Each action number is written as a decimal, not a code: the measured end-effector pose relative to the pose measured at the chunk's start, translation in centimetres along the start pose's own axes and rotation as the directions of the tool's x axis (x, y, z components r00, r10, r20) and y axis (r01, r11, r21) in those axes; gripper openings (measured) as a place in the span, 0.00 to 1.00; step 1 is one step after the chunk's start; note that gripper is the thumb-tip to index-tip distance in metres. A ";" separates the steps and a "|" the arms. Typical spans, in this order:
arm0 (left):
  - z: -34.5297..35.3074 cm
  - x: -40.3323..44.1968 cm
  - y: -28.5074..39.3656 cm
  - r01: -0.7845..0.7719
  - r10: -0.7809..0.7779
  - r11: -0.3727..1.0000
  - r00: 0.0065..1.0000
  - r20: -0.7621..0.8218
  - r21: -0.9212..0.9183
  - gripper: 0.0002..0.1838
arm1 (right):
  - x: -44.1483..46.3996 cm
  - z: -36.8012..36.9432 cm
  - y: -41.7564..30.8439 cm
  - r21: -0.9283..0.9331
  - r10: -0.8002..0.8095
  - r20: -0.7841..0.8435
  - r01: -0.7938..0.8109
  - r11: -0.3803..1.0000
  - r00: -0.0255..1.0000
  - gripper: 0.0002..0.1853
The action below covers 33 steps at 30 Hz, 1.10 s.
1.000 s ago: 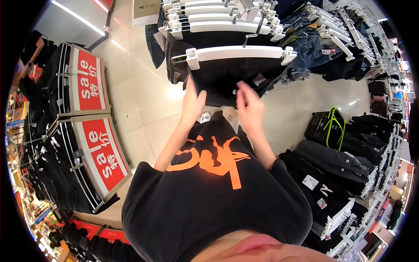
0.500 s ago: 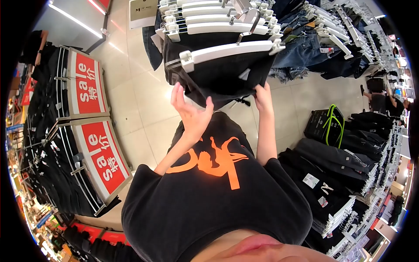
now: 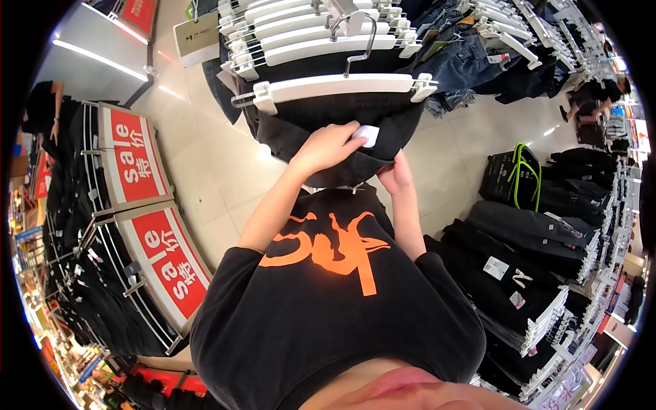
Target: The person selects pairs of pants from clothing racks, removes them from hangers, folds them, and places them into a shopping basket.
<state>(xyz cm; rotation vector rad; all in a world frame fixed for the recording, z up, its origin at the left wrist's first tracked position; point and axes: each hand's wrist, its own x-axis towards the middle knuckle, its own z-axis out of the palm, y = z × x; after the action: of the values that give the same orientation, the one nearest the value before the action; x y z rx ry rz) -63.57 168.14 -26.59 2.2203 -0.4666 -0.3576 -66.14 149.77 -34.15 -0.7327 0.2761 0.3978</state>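
Observation:
Black trousers [image 3: 283, 140] hang by clips from a white hanger [image 3: 342, 86] at the front of a rack, their upper part folded open toward me. Across them reaches my left hand [image 3: 328, 147], thumb and fingers closed at the edge of a white label [image 3: 370, 136] on the dark cloth. My right hand [image 3: 396, 175] is closed on the trousers' right edge, lower down. Part of its fingers is hidden by the fabric.
More white hangers [image 3: 328, 51] crowd the rail behind. Jeans [image 3: 465, 65] hang to the right. Racks with red sale signs [image 3: 140, 157] stand at left. A black basket with green handles [image 3: 511, 179] is on the floor, beside dark folded garments [image 3: 529, 229]. Other people are farther off.
My left hand has moved right and in over the trousers, from open fingers at their left edge to the white label. My right hand has shifted slightly down, still on the cloth.

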 end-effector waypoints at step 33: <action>3.4 -1.7 1.9 -0.420 0.571 0.684 0.817 -0.079 0.597 0.09 | 1.0 -1.6 5.4 0.450 0.044 0.416 -0.247 0.858 0.908 0.16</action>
<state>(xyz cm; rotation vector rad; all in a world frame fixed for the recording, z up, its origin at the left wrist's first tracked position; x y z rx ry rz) -66.89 165.50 -27.11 2.5077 -1.1193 0.4279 -67.81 152.60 -38.83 -0.1114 0.0444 0.5851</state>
